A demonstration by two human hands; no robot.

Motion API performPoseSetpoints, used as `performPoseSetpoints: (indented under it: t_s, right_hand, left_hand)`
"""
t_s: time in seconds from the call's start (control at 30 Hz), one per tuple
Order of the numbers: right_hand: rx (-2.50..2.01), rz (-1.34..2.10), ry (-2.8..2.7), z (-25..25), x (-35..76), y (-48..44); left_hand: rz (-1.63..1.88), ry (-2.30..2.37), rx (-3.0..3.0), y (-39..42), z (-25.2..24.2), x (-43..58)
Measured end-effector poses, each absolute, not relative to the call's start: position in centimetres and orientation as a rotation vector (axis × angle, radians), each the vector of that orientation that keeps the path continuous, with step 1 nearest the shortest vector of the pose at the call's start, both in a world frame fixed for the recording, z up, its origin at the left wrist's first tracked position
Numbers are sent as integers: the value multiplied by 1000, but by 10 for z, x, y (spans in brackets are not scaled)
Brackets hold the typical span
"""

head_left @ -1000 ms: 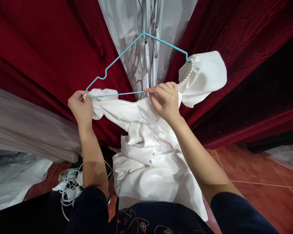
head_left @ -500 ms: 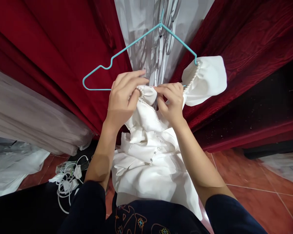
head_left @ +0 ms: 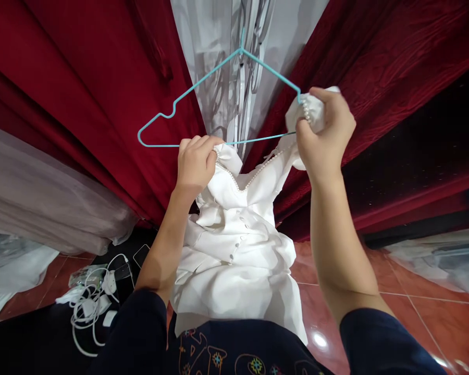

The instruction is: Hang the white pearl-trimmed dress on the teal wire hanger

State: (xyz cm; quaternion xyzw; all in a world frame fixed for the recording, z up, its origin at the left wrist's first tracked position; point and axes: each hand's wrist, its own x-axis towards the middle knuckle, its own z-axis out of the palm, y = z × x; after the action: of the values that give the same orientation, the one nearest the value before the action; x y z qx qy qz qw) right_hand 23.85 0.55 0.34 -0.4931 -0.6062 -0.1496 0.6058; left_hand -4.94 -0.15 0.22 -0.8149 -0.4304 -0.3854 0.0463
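Observation:
A white dress with a pearl-trimmed neckline and a row of small buttons hangs partly from a teal wire hanger. My left hand is closed on the left end of the neckline, just below the hanger's bottom bar; the hanger's left shoulder is bare. My right hand is closed round the bunched right sleeve at the hanger's right shoulder. The hanger's hook goes up among white garments out of sight.
Dark red velvet fabric hangs on both sides, with a white garment between. Grey tulle lies at left. White cables and chargers sit on the red tiled floor. Plastic-covered fabric lies at right.
My left hand took the left shoulder off the hanger and brought it to the middle. My right hand then moved from the neckline out to the right sleeve and closed on it.

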Motion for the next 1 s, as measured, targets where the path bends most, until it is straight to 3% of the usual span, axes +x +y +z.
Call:
performPoseSetpoints:
  t_s: [0.2,0.37,0.5,0.63,0.87,1.0]
  right_hand:
    - [-1269,-214,-1154,8,282,33]
    - [-1260,-40,-859,-21,310,38]
    - [-1056,-167,-1217,-50,275,-12]
    - [-867,-382,-1526,-41,223,-49]
    - [-974,-106,-1624,-32,182,-18]
    - [-957,-72,-1560,-42,175,-15]
  left_hand:
    - [-1217,-1212,-2480,-8,13,-68]
    - [-1266,-1244,-2560,-9,12,-59]
    - [-1248,-1350,-2580,-3,6,-46]
    - [-1269,-1367,-2598,0,-1,-35]
    - [-1431,-1297,-2609,-1,-5,-35]
    - [-1861,-1282,-2322,-8,-9,-56]
